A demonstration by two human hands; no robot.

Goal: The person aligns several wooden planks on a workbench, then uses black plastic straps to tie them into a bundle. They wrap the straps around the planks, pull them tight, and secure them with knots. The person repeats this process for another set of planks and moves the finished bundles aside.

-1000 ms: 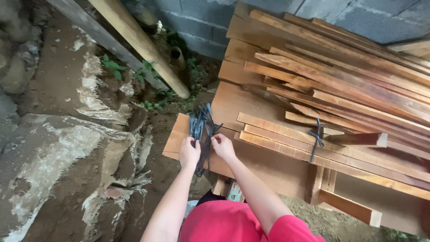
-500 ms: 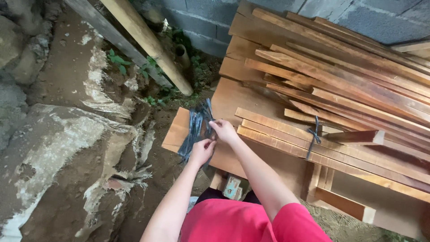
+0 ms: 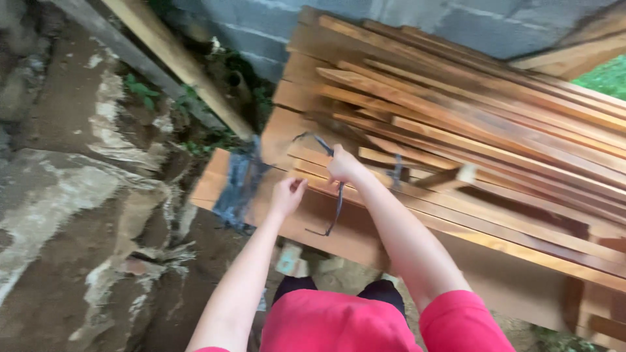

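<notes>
Right now the right hand (image 3: pixel 342 166) is closed around a thin dark strap (image 3: pixel 334 195). The strap loops up above the fist and hangs down below it, ending just over the wide board (image 3: pixel 306 221) at the front. The left hand (image 3: pixel 285 195) is just beside it, a little lower. Its fingers (image 3: pixel 297 187) are partly curled and loose, and I cannot see anything in them. It sits near the hanging strap but I cannot tell if it touches it.

Off to the left of the hands, a bunch of the same dark straps (image 3: pixel 236 186) lies over the end of the board. Behind the hands is a big pile of long wooden planks (image 3: pixel 469 137), stacked at a slant. One short stick (image 3: pixel 447 177) pokes out of the pile close to the right wrist.

I think the strap could slip free, because only one hand has it and the free end swings. It might also catch on the stick or on a rough plank edge. A loose plank could slide if it gets bumped, since the pile looks uneven. Splinters could hurt bare hands too.

Some things are hard to see. The picture is blurry around the hands and the bunch of straps. The pile is cut off on the right. What holds the board up is mostly hidden by the person's arms and red clothes (image 3: pixel 339 322).
</notes>
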